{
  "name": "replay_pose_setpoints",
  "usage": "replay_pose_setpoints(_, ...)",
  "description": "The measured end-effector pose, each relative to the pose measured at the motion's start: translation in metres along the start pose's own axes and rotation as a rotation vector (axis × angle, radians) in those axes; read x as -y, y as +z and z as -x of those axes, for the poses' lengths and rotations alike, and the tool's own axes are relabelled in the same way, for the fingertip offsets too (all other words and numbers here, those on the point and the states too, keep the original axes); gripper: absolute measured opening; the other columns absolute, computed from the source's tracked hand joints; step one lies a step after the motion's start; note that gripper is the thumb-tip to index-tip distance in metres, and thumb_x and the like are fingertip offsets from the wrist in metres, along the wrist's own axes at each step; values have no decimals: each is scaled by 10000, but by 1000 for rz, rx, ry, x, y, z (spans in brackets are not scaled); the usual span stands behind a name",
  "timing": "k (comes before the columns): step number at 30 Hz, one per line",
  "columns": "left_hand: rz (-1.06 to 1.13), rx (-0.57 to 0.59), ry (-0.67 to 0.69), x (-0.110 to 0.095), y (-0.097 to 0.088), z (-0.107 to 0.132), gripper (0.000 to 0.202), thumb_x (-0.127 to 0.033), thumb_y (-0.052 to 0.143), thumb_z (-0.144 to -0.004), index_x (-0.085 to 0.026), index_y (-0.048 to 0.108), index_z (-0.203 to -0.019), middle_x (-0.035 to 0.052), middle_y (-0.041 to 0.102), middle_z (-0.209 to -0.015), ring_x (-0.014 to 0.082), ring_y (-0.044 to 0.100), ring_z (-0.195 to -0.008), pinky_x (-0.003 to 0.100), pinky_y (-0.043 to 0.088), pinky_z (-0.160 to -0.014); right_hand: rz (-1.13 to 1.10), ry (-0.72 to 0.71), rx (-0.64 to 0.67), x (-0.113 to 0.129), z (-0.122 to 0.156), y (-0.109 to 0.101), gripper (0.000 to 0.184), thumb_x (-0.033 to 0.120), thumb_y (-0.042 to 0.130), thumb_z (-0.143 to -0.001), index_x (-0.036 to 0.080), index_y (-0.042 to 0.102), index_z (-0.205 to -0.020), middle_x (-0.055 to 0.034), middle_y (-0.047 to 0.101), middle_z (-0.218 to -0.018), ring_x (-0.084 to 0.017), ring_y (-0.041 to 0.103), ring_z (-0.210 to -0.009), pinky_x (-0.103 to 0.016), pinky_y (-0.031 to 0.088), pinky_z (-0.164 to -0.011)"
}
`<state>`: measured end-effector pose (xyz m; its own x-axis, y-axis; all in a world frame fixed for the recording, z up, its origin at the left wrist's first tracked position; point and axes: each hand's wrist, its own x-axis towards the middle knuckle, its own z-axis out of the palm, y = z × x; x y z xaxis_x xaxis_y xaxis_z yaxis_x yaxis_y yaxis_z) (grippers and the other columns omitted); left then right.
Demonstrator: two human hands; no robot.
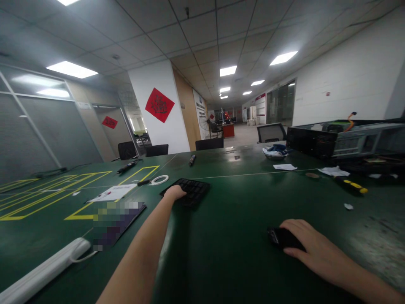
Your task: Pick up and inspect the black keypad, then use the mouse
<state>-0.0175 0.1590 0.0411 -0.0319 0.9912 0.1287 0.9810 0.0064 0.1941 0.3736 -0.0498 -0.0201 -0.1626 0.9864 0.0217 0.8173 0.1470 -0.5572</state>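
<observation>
My left hand [175, 193] reaches forward over the green table, its fingers closed on the near left edge of a black tray [196, 191] divided into small compartments. The tray looks slightly tilted, and the hand covers part of its rim. Lower right, my right hand [299, 238] is wrapped round a small black object [280, 237] with a shiny, light-marked end. Its kind cannot be made out, since the palm and fingers cover much of it. Beyond the tray's left side lies a white tape roll [159, 180].
A dark booklet [126, 223], a white paper sheet [114, 193] and a white power strip [47, 270] are on the left. A small dark cylinder [192, 160] lies farther back. At right are a bowl [275, 154], a yellow-black screwdriver [352, 185] and an open computer case [311, 141].
</observation>
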Motion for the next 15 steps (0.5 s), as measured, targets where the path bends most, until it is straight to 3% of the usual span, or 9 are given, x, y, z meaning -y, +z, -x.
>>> replay_pose_setpoints(3, 5, 55, 11, -4, -2, 3, 295, -302, 480, -832, -159, 494, -1091, 69, 523, -1088, 177, 538, -919, 375, 463, -767, -15, -8, -5, 0, 0, -1, 387, 433, 525, -702, 277, 481, -1054, -33, 478, -1137, -228, 439, -1057, -429, 349, -939)
replay_pose_setpoints(8, 41, 75, 105, -23, 2, 32, 227, -295, 565, -754, -88, 595, -843, 111, 601, -852, 235, 577, -826, 332, 442, -722, -73, -27, 10, 2, 0, -2, 362, 416, 517, -713, 265, 482, -1040, -45, 471, -1141, -237, 420, -1075, -436, 356, -936)
replay_pose_setpoints(12, 144, 8, 251, -59, 19, 91, 317, -365, 430, -820, -125, 521, -1006, 91, 567, -986, 190, 541, -913, 277, 418, -773, -190, -71, 40, 13, 3, 0, 374, 407, 497, -731, 260, 459, -1072, -49, 456, -1171, -236, 394, -1109, -437, 336, -967)
replay_pose_setpoints(15, 453, -34, 527, -92, 32, 146, 329, -367, 446, -811, -154, 458, -1060, 77, 532, -1017, 168, 505, -926, 278, 411, -799, -265, -94, 33, 23, 8, 4, 435, 378, 498, -728, 223, 424, -1128, -79, 417, -1220, -237, 390, -1130, -428, 314, -996)
